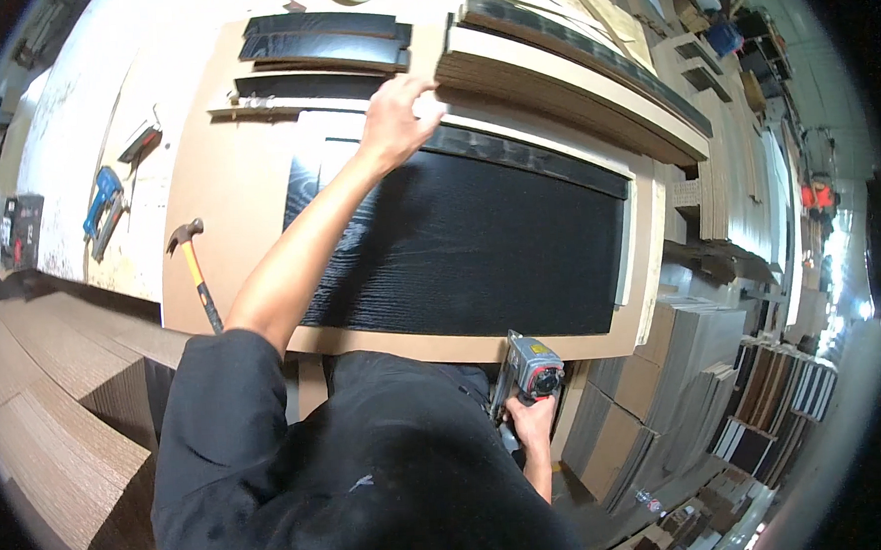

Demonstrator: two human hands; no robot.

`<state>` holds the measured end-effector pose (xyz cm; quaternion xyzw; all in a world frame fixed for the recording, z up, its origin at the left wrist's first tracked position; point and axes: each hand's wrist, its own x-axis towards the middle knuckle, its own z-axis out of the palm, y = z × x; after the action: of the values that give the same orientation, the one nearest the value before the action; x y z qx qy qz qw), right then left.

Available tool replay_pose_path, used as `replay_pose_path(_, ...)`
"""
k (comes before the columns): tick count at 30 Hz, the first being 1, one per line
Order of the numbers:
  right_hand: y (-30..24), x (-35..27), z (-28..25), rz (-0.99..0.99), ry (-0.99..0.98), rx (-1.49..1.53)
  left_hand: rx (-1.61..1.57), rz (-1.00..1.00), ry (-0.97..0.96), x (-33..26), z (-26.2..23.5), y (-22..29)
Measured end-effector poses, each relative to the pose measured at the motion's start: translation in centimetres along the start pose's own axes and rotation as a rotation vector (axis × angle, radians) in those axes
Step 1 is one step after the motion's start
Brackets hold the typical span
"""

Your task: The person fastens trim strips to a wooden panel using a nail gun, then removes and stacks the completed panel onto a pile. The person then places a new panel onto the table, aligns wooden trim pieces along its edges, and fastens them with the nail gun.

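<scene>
My left hand (399, 126) reaches over the far edge of a black wood-grain panel (488, 238). Its fingers are bent but apart, with a bright gap between thumb and fingers. Nothing held shows there. Beneath and beside that hand, a narrow black strip (524, 154) runs along the panel's far side, next to a pale edging strip. Down by the table's near edge, my right hand (534, 421) grips a grey and black nail gun (527, 368). The tool's lower part is partly hidden by the hand and my body.
Short black boards (324, 44) lie at the far left, beyond the panel. A stack of long boards (570, 89) stands at the far right. To the left are a hammer (197, 273) and a blue staple gun (105, 205). Cardboard stacks (60, 434) flank the lower left.
</scene>
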<state>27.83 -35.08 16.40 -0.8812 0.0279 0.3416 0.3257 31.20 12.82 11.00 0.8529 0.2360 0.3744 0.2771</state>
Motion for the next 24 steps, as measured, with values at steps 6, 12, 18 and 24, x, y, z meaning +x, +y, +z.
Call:
replay_pose_path(6, 6.9, 2.8, -1.9, -0.005, 0.103, 0.086, 0.324, 0.29, -0.318, 10.5, 12.0, 7.1)
replay_pose_path(12, 1.7, 2.9, -4.2, 0.127, 0.131, 0.28, 0.533, 0.365, -0.273, 13.5, 18.2, 4.6)
replay_pose_path(18, 6.2, 5.2, -3.5, 0.155, 0.383, 0.471, 0.451, 0.386, -0.301, 8.1, 14.2, 7.7)
replay_pose_path(24, 8.4, 6.2, -4.4, 0.216, 0.524, 0.725, 0.289, 0.029, -0.644, -9.6, 3.3, 7.7)
